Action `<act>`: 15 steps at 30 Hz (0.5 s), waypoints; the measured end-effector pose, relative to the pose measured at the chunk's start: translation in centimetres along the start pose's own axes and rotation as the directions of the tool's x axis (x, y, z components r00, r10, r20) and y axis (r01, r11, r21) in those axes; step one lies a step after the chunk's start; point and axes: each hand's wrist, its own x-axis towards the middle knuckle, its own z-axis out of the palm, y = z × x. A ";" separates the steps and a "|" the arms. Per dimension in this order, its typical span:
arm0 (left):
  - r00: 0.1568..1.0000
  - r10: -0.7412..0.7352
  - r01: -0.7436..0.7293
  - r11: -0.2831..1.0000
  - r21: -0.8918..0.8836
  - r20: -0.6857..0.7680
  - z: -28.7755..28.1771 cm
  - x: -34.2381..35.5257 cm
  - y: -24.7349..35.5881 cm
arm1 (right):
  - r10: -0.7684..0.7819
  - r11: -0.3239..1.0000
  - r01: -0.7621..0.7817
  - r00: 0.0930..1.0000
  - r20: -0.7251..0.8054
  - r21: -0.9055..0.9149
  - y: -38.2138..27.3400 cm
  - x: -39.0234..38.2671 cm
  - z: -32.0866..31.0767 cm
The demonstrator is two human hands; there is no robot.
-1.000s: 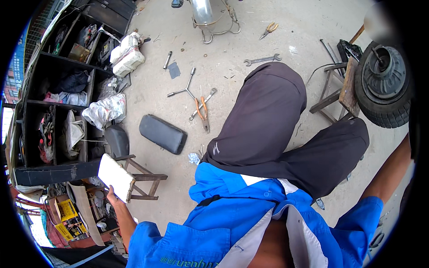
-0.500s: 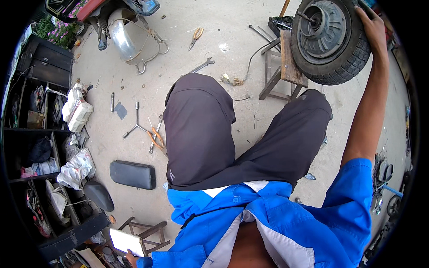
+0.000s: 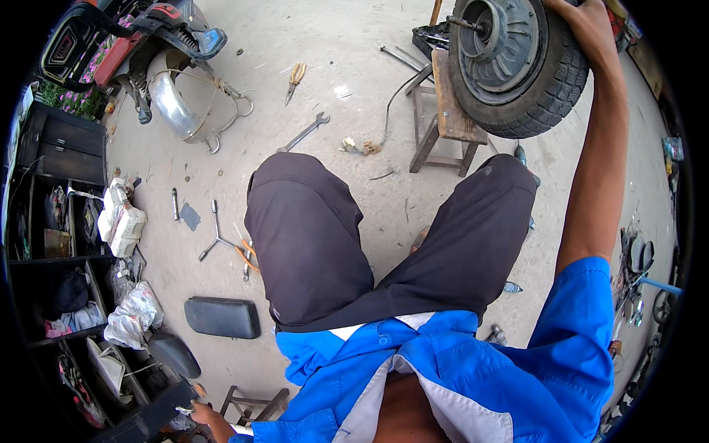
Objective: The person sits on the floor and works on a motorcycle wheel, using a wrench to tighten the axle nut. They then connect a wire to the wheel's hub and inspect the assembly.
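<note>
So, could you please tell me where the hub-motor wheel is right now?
The hub-motor wheel is at the upper right of the head view, just right of the wooden stool, with the right hand on its tyre.

- Scattered on the grey concrete floor (image 3: pixel 332 59): pliers (image 3: pixel 295 83) with orange-yellow handles, open-ended wrench (image 3: pixel 304 132), three-armed wrench (image 3: pixel 217 238), small dark-grey scrap (image 3: pixel 190 217).
- Lying nearer on that floor: black padded cushion (image 3: pixel 221 318).
- Standing there too: wooden stool (image 3: pixel 460 130), overlapped by a wheel (image 3: pixel 550 100), contact hidden.
- Packed into compartments of the black shelf (image 3: pixel 140 422): dark bundle (image 3: pixel 72 291), pale cloth (image 3: pixel 87 317).
</note>
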 end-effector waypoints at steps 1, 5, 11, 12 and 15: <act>0.990 0.041 0.002 0.950 -0.312 0.133 2.4 -0.4 2.2 | 0.034 0.999 -0.035 0.999 0.023 0.030 -0.7 0.2 -0.2; 0.843 0.266 0.077 0.802 -0.593 0.468 6.5 -10.7 22.5 | 0.010 0.999 -0.009 1.000 0.025 -0.033 -1.8 0.1 -0.3; 0.399 0.694 0.008 0.651 -0.759 0.599 8.9 -21.9 42.4 | -0.021 1.000 0.022 1.000 0.018 -0.003 -2.3 0.5 0.2; 0.294 0.736 0.000 0.638 -0.770 0.609 9.5 -23.6 45.0 | -0.074 0.995 0.073 0.997 -0.012 -0.068 -2.5 0.0 0.6; 0.072 0.845 -0.035 0.533 -0.846 0.529 10.9 -29.2 52.5 | -0.108 0.988 0.104 0.994 -0.032 -0.113 -1.7 0.2 1.2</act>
